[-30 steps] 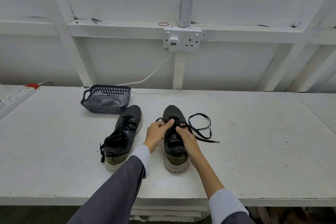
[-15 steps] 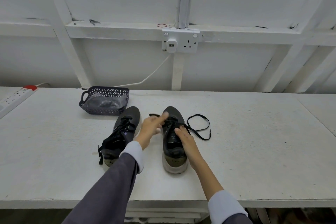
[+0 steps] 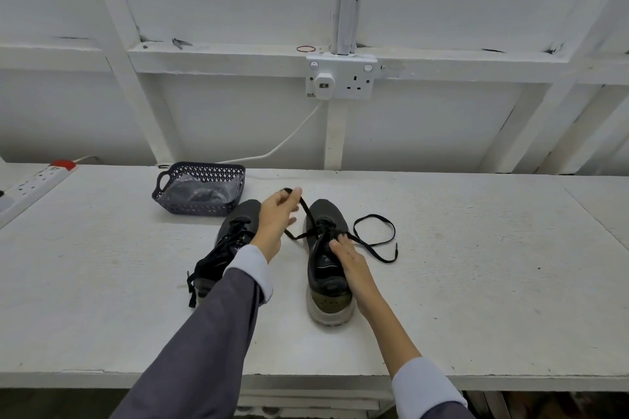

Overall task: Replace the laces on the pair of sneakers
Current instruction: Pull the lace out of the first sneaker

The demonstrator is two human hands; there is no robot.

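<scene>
Here, left hand [image 3: 276, 218] pinches black lace [image 3: 304, 207] aloft; right hand [image 3: 348, 257] steadies sneaker [image 3: 327, 260].

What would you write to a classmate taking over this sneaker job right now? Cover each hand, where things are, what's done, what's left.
Left hand: pinches the black lace, lifted above the toes.
Right hand: flat on the right sneaker, steadying it.
Lace's other end loops on the table. Left sneaker beside it, laced. Basket behind holds a clear packet.
Done: right sneaker's lace loosened.
Left: pull it out, unlace the other, thread new laces.
</scene>
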